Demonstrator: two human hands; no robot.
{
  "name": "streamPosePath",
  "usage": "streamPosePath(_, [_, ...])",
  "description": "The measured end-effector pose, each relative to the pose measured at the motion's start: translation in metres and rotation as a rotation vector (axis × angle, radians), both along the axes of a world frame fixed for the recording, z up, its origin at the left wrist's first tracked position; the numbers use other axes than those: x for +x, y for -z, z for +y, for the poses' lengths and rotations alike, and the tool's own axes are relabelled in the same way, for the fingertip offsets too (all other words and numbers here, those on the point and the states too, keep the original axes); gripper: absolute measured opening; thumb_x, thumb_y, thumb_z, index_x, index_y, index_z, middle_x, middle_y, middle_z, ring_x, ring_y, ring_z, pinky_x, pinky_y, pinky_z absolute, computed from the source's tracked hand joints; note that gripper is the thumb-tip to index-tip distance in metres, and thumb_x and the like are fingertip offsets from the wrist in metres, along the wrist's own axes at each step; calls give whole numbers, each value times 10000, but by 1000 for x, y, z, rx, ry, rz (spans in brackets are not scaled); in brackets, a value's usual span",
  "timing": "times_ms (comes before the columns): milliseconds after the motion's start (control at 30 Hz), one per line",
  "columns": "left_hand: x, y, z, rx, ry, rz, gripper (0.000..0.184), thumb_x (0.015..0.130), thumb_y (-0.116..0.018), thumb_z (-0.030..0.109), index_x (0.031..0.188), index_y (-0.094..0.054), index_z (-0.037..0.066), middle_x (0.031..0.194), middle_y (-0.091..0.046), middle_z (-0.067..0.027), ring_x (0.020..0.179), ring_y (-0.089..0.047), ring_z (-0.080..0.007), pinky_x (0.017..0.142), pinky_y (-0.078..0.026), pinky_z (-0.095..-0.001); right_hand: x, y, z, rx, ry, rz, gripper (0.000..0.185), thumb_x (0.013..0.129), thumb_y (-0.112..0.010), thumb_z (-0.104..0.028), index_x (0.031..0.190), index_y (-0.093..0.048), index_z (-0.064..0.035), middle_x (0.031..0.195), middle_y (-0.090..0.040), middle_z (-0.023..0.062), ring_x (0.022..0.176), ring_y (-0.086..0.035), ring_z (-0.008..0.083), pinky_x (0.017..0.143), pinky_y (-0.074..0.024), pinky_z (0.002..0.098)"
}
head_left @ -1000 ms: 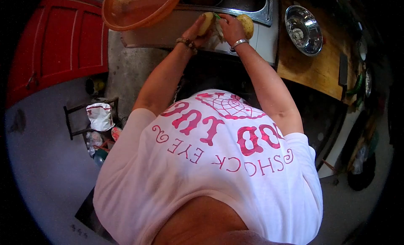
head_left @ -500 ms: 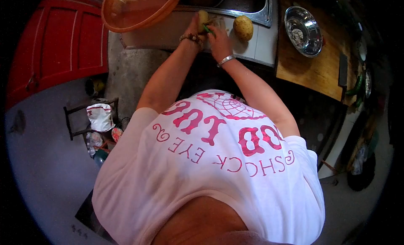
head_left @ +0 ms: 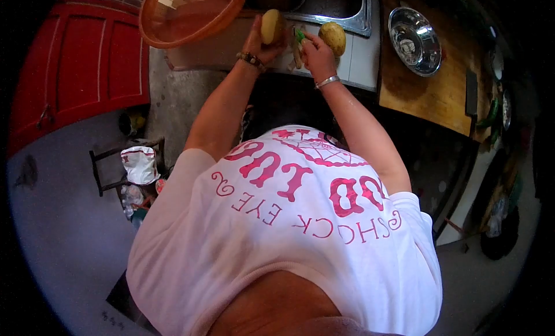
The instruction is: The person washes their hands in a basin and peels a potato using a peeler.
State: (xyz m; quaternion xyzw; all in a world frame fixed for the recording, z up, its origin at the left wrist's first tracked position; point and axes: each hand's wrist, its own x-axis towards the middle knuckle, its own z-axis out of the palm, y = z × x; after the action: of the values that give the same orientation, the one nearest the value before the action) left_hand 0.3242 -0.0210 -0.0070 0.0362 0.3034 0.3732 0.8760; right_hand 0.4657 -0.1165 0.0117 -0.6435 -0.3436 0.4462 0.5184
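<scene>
A pale, largely peeled potato is held up in my left hand, whose fingers wrap around its side and underside. My right hand is closed around a green-handled peeler, a little apart from the potato. Just beyond the right hand, an unpeeled brown potato rests on the white tiled counter. Some peelings appear between the two hands, near the counter's front edge.
An orange basin stands at the upper left, beside a metal sink. On the right, a shiny steel bowl sits on a wooden board. A red cabinet door is at far left; a small stool stands below.
My left hand has lifted and turned the potato, moving slightly left. My right hand with the peeler has drawn away from it to the right, close to the unpeeled potato.
</scene>
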Motion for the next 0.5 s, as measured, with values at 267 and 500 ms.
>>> streamPosePath(267, [-4, -5, -5, 250, 243, 64, 611, 754, -614, 533, 1171, -471, 109, 1118, -502, -93, 1027, -498, -233, 829, -477, -378, 13, -35, 29, 208, -104, -497, 289, 838, -534, -242, 1055, -613, -69, 803, -634, 104, 709, -597, 185, 649, -468, 289])
streamPosePath(500, [-7, 2, -7, 357, 336, 225, 575, 814, -556, 500, 1205, -455, 90, 1136, -518, -89, 1005, -533, -209, 829, -487, -333, 18, -28, 40, 137, -159, -665, 300, 830, -535, -272, 1034, -623, -70, 928, -642, 144, 856, -611, 276, 754, -469, 340])
